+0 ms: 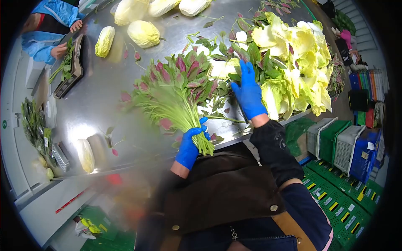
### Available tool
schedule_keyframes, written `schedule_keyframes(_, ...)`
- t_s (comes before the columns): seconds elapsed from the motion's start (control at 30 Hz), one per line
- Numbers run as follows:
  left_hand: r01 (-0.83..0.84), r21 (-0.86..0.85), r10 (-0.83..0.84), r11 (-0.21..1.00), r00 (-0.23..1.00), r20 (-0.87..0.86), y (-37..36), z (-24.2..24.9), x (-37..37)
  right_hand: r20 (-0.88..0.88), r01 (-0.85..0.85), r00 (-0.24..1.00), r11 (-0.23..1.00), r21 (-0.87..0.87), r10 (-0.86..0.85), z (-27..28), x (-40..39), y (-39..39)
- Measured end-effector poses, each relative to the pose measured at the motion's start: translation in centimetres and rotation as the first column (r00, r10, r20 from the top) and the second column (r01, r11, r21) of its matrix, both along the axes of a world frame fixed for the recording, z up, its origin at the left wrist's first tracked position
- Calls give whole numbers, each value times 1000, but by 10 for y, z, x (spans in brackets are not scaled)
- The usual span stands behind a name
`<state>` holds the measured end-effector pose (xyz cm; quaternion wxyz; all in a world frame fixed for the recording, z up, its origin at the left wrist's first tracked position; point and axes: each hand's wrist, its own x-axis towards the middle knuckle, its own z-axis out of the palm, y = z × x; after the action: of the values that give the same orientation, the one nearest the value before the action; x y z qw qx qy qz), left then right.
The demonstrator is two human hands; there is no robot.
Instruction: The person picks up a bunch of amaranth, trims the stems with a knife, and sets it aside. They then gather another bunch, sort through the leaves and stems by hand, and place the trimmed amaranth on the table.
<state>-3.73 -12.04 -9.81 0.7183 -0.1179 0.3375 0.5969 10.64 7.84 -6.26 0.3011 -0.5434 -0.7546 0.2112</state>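
My left hand [190, 147], in a blue glove, is closed around the stems of a big bunch of red amaranth [171, 94]. The bunch has green and purple leaves that fan out over the metal table. My right hand [250, 91], also gloved in blue, lies with fingers stretched and thumb apart at loose amaranth leaves [255, 54]. To its right rises a heap of pale yellow-green cabbage leaves [297, 58]. Between the hands, loose sprigs and white leaf pieces lie near the table's front edge.
Several napa cabbages, one whole head [144, 34] among them, lie on the metal table [96, 121]. At upper left, a person in blue sleeves holds greens [65, 62] over a dark scale [71, 71]. Stacked crates [347, 142] stand at right.
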Motion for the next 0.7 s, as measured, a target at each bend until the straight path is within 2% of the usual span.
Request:
schedule_keyframes(0.03, 3, 6, -3, 1000, 1000, 8, 0, -3, 0, 161, -12, 987, 998, -63, 22, 12, 6, -6)
schedule_keyframes(0.07, 5, 11, -5, 1000, 1000, 15, 0, -7, 0, 125, -77, 986, 968, -237, 109, 17, 8, -12)
schedule_keyframes(0.13, 2, -9, -2, 1000, 1000, 2, -1, -7, 1, -75, -282, 958, 879, -383, 275, 8, -11, -38)
schedule_keyframes(0.2, -5, -52, 3, 999, 999, -42, 0, -1, 2, -294, -360, 929, 737, -572, 226, 15, -37, -65)
schedule_keyframes(0.3, 25, -22, -26, 999, 1000, -16, -3, -4, 1, -132, -358, 933, 838, -412, 334, 8, -47, -74)
schedule_keyframes(0.4, -5, 22, 4, 1000, 998, 58, 2, 18, 2, -278, -341, 936, 746, -571, 215, -10, -34, -72)
schedule_keyframes(0.5, 8, 2, -8, 1000, 994, 109, 3, 18, 0, -339, -395, 893, 879, -269, 297, 10, -36, -75)
schedule_keyframes(0.6, 5, -7, -4, 1000, 993, 116, -3, 8, -1, -115, -435, 898, 898, -70, 425, 6, -46, -70)
schedule_keyframes(0.7, 4, -33, -3, 999, 999, 33, -2, 4, 1, 102, -503, 847, 848, -164, 522, 4, -44, -69)
